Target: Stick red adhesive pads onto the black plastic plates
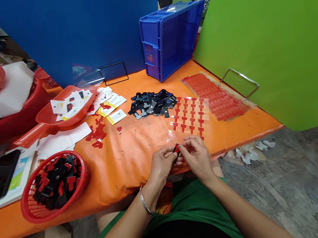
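Note:
My left hand [162,162] and my right hand [196,156] meet at the near edge of the orange table [133,147]. Both pinch one small black part with a red T-shaped sticker [176,149] between their fingertips. Just beyond my hands lies a clear sheet of red T-shaped stickers [189,116]. A pile of small black parts [153,104] sits farther back at the middle. At my left stands a red round basket [54,184] filled with black parts that carry red stickers.
A second sheet of red stickers [217,95] lies at right by a green board [272,36]. A blue crate [171,36] leans at the back. A red scoop [64,112] with paper slips, loose red stickers [97,133] and a phone [0,176] lie at left.

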Action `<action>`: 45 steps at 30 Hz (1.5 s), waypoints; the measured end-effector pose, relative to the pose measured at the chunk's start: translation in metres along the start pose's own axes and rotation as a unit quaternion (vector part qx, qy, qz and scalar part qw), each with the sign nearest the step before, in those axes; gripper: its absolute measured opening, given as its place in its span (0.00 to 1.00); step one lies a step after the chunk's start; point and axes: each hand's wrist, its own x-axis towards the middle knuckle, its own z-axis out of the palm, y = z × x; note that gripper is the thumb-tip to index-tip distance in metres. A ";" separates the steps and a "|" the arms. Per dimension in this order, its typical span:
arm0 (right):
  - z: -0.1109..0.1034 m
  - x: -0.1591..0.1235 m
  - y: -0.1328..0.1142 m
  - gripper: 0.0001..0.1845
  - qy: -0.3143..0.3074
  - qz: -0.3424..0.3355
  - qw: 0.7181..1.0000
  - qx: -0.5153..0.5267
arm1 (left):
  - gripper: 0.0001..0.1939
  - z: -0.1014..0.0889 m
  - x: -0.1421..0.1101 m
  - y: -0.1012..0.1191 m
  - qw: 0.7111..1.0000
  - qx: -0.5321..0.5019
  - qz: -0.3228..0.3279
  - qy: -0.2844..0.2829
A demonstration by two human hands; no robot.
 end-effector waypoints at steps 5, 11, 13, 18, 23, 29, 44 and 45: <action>0.001 0.003 0.000 0.09 -0.012 0.010 1.000 0.006 | 0.05 -0.001 0.003 -0.003 1.000 -0.007 0.007 -0.003; 0.004 0.003 0.001 0.08 -0.007 0.010 1.000 0.008 | 0.05 -0.003 0.004 -0.004 1.000 -0.016 0.012 -0.010; 0.004 0.003 0.001 0.08 -0.011 0.015 1.000 0.006 | 0.05 -0.003 0.003 -0.002 1.000 -0.016 0.010 -0.009; 0.005 0.001 0.001 0.08 -0.022 0.017 0.999 -0.029 | 0.06 -0.002 0.001 0.002 1.000 -0.010 0.007 -0.018; 0.007 0.000 0.007 0.17 -0.024 0.075 0.997 0.018 | 0.06 -0.005 0.002 0.000 1.000 -0.018 0.006 -0.016; -0.005 0.014 0.005 0.16 -0.187 0.160 0.962 0.122 | 0.08 -0.009 0.002 -0.001 0.999 0.009 0.007 -0.044; 0.001 0.016 0.011 0.23 -0.179 0.195 0.961 0.086 | 0.17 -0.010 -0.033 0.056 0.981 -0.001 0.192 -0.026; 0.001 0.014 0.009 0.21 -0.188 0.171 0.965 0.069 | 0.18 -0.023 -0.039 0.068 0.973 0.033 0.229 0.011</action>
